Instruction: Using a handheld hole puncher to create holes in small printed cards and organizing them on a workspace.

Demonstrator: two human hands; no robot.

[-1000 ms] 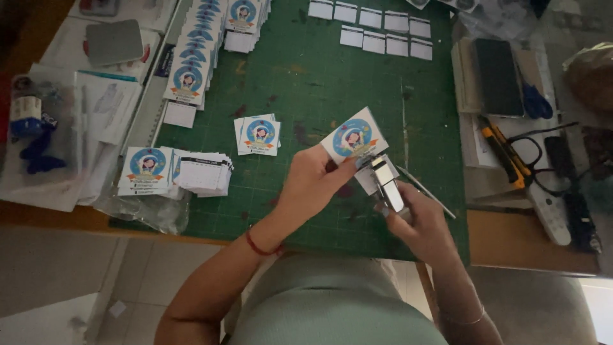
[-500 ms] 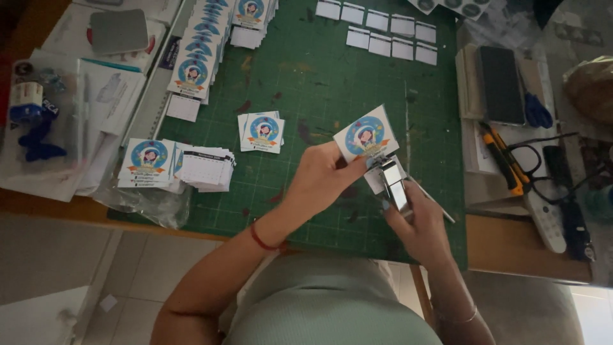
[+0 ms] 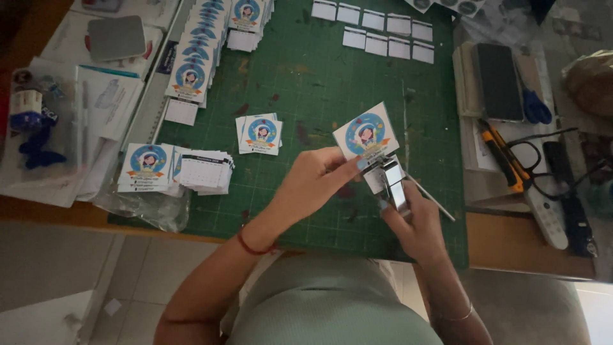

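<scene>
Small square white card with a round blue picture (image 3: 366, 133) held over the green mat, matching card stacks (image 3: 148, 166) at left, dark blank-screened phone (image 3: 497, 81) at right

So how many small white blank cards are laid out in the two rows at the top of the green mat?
9: four in the upper row and five in the lower row on the green mat; none looks hidden.

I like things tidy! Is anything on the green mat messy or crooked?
Mostly tidy. The small card pile mid-mat sits fanned and slightly tilted, apart from the neat row of picture cards along the green mat's left edge. Dark stains mark the mat nearby. Nothing looks spilled or torn.
</scene>
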